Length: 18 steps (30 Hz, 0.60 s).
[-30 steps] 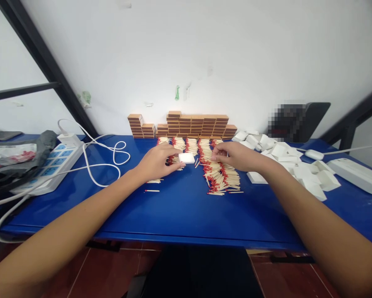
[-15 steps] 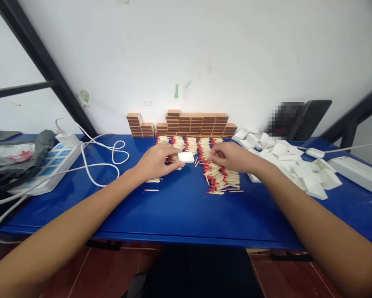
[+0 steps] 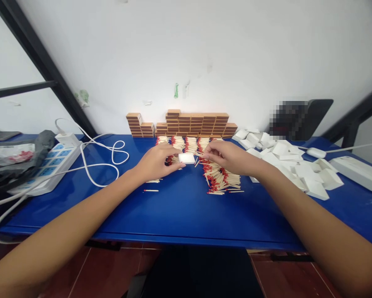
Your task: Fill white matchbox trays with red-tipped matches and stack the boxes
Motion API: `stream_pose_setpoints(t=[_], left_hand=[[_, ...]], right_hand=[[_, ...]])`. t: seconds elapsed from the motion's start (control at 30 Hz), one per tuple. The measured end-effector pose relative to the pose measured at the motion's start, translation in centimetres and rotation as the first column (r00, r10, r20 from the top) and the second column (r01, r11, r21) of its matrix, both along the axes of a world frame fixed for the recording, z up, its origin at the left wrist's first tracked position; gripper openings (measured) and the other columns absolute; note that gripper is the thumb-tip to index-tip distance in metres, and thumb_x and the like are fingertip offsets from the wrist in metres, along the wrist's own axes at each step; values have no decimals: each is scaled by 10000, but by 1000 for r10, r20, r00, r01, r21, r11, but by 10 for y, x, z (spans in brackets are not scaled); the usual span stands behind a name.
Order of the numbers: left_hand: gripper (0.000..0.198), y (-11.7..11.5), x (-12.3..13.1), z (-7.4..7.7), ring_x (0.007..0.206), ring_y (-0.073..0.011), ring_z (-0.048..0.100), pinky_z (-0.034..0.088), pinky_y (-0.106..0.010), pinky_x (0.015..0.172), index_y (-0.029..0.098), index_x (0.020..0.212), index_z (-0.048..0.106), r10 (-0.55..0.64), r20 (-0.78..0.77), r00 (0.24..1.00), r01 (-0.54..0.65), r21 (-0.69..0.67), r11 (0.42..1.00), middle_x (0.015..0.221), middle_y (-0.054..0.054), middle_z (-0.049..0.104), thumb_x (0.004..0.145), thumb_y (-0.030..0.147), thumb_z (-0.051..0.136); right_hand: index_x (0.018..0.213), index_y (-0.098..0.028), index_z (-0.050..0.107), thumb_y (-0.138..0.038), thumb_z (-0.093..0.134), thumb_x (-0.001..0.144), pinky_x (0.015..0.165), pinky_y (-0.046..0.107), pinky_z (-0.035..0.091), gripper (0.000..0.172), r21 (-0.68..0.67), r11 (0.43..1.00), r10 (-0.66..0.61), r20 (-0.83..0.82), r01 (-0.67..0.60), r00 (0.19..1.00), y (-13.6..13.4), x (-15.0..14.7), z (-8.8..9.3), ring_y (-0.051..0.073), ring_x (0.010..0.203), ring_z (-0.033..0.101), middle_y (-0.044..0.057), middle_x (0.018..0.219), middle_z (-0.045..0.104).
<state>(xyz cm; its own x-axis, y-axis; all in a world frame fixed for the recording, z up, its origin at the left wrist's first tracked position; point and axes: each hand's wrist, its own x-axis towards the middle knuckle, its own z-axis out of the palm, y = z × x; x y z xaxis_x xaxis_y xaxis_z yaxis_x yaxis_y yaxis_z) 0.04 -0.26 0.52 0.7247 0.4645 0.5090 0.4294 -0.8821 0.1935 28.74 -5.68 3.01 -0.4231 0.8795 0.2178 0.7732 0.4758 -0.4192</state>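
Observation:
My left hand [image 3: 156, 162] grips a small white matchbox tray [image 3: 186, 158] by its left end, thumb in front and fingers behind. My right hand [image 3: 224, 156] is a short way to the right of the tray, with thumb and fingertips pinched together. Whatever lies between those fingertips is too small to make out. Under and around it are rows of red-tipped matches [image 3: 218, 182], partly hidden by the hand. More matches [image 3: 190, 144] lie in rows behind the tray, and a single match [image 3: 151, 191] rests in front of my left hand.
Brown matchboxes [image 3: 190, 122] are stacked against the wall. White paper trays [image 3: 293, 159] lie heaped on the right, near a white adapter [image 3: 358, 173]. On the left are a power strip [image 3: 51, 165], loose white cables [image 3: 86, 165] and a dark bag [image 3: 6, 165]. The blue table's [image 3: 173, 219] front edge faces me.
My right hand has shifted a little to the left, nearer the white matchbox tray, its fingertips now over the gap beside it. My left hand and the tray stay almost still.

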Motion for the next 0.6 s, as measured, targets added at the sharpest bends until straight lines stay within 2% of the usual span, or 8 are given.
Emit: stream_pose_setpoints(t=[0.17, 0.37, 0.6], left_hand=[[336, -6, 4, 4, 814, -218, 640, 500, -369, 809, 197, 1151, 768, -50, -6, 999, 50, -24, 998, 844, -41, 741, 966, 476, 735], [346, -11, 7, 4, 849, -221, 672, 504, -376, 826, 200, 1170, 763, -84, 16, 996, 85, -16, 996, 937, -50, 785, 958, 473, 753], [346, -14, 8, 5, 853, -217, 682, 497, -345, 782, 193, 1149, 767, -75, 27, 997, 75, -18, 997, 958, -60, 784, 945, 473, 769]], right_hand=[[863, -225, 580, -441, 546, 1026, 693, 326, 390, 272, 1, 999, 33, -60, -33, 998, -7, -16, 3, 205, 755, 563, 51, 843, 650], [869, -219, 588, -345, 532, 1031, 723, 327, 398, 213, 64, 996, 58, -31, -56, 998, -9, -21, 0, 217, 826, 577, 76, 910, 668], [896, -216, 559, -326, 492, 1049, 728, 335, 411, 200, 1, 1000, 24, -6, -24, 1000, -14, -27, -3, 218, 823, 569, 78, 918, 653]])
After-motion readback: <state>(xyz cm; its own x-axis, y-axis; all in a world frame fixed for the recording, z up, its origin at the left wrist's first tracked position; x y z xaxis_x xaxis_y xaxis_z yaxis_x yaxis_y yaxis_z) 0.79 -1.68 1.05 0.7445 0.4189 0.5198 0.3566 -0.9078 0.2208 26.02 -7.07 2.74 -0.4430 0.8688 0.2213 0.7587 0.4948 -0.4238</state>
